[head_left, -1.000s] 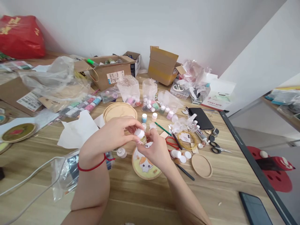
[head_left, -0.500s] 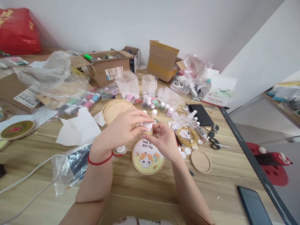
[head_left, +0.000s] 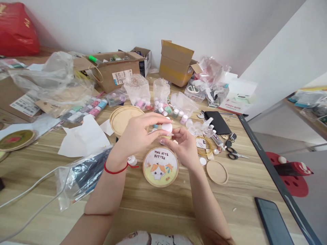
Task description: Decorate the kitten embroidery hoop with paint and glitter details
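Note:
Above the table, my two hands meet at a small bottle with a white cap (head_left: 167, 128) and a yellowish lower part. My left hand (head_left: 139, 132), with a red string bracelet at the wrist, has its thumb and fingers closed around the cap. My right hand (head_left: 185, 144) pinches the bottle from the other side, its fingers partly hiding the bottle's body. Just below them lies a round wooden hoop piece (head_left: 160, 166) with an orange-and-white kitten and dark lettering. A small jar (head_left: 132, 160) stands beside my left wrist.
Right of my hands lie an empty wooden ring (head_left: 217, 172), black scissors (head_left: 236, 154), a glue tube (head_left: 217, 140), a black notebook (head_left: 217, 122) and a phone (head_left: 273, 221). Bead bottles, plastic bags and cardboard boxes (head_left: 176, 63) line the back. A plastic packet (head_left: 81, 177) lies left.
My hands and the bottle have shifted slightly up and right, uncovering more of the hoop piece's lettering. The whole view has moved a little. Both hands still hold the bottle.

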A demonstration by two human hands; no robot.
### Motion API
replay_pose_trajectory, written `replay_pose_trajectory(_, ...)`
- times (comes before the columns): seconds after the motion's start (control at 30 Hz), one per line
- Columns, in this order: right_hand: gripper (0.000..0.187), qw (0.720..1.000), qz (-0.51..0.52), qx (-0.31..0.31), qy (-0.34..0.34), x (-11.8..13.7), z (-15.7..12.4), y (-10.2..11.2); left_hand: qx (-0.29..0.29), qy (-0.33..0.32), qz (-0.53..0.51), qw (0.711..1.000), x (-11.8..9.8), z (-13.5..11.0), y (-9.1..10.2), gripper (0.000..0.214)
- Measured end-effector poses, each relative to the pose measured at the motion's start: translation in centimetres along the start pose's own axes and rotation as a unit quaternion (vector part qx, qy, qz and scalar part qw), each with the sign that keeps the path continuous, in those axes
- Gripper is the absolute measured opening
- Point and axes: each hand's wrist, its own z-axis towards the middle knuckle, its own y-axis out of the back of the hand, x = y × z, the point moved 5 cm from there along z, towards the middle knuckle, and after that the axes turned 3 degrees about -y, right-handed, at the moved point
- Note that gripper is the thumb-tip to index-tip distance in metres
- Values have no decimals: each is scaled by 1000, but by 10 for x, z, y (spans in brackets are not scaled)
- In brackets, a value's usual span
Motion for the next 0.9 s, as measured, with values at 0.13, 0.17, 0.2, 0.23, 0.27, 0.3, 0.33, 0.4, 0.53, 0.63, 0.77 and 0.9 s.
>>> replay_pose_trajectory(0.13,32,1000,-11,-15,1,-1,0,1,25,8,-28,999,2,1,-4,23)
replay_pose_trajectory(0.17,32,998,-34,-44,7,0,-1,2,-3,12,-16,1000,2,1,-5,21)
replay_pose_trajectory(0.2,31,995,-60,-77,13,1,-3,3,-36,17,1,999,1,2,-5,20)
replay_pose_trajectory(0.23,29,989,-88,-114,20,3,-5,4,-65,22,19,997,0,2,-6,21)
replay_pose_trajectory(0.27,27,981,-117,-149,28,5,-7,4,-88,26,38,995,-1,2,-8,23)
replay_pose_trajectory(0.3,25,973,-143,-180,36,6,-10,4,-102,26,55,993,-3,2,-10,25)
replay_pose_trajectory(0.33,23,964,-163,-204,43,8,-12,4,-109,22,70,991,-5,2,-12,26)
replay_pose_trajectory(0.4,21,955,-186,-227,55,9,-15,2,-112,6,89,990,-8,2,-16,26)
replay_pose_trajectory(0.53,22,949,-199,-239,58,6,-15,3,-123,-23,105,986,-11,2,-16,27)
replay_pose_trajectory(0.63,24,969,-145,-196,46,2,-9,7,-104,-38,86,990,-8,3,-14,25)
replay_pose_trajectory(0.77,35,999,-1,-52,16,0,-1,9,-9,-57,-11,998,-6,3,-10,21)
replay_pose_trajectory(0.9,34,997,58,26,32,6,0,6,51,-95,-64,992,-11,1,-10,29)
